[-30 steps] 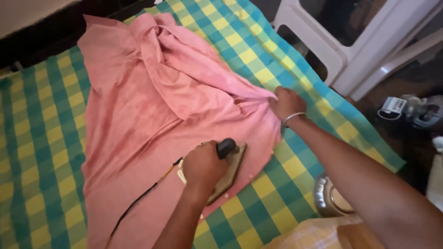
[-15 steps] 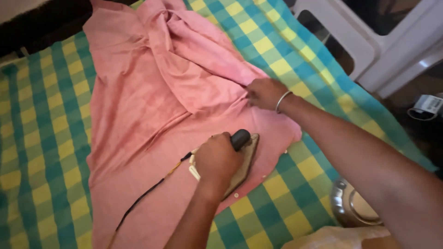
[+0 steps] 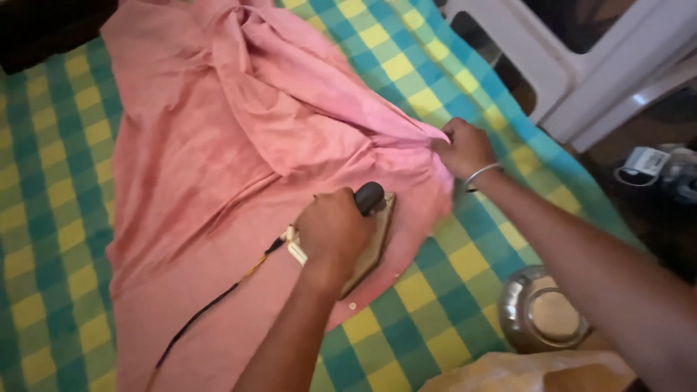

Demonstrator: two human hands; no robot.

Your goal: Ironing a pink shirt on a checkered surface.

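Since 0.5 s ago: right hand (image 3: 465, 149) has shifted a little further out along the cloth edge, pulling the fabric taut; left hand (image 3: 335, 231) and iron (image 3: 374, 231) sit in roughly the same spot on the garment.

Left hand: fingers clenched around the iron's dark handle (image 3: 368, 196), knuckles up. Only the handle tip shows past the fingers. Iron soleplate lies flat on the pink garment (image 3: 218, 160), just under and beyond the fingers.

Right hand: fingers closed, pinching a bunched fold of the pink garment at its far edge. Metal bangle (image 3: 481, 174) on the wrist.

Edges / room: garment's curved hem runs just past the iron's outer side, with small buttons along it. Beyond the hem is bare green-yellow checked cloth (image 3: 435, 65). Open pink fabric on the thumb side of the left hand, mostly flat; creased heap beyond the right-hand fingertips. Round steel vessel (image 3: 541, 312) sits near the checked cloth's edge, below the right forearm, apart from the iron.

Count: one iron, one garment, one cord, one steel vessel, one white plastic chair (image 3: 581, 72), two hands.

Orientation: iron's long axis runs diagonally, nose pointing away from the left wrist toward the right hand. Black cord (image 3: 210, 305) leaves the heel end, trails back across the garment toward the lower frame edge.
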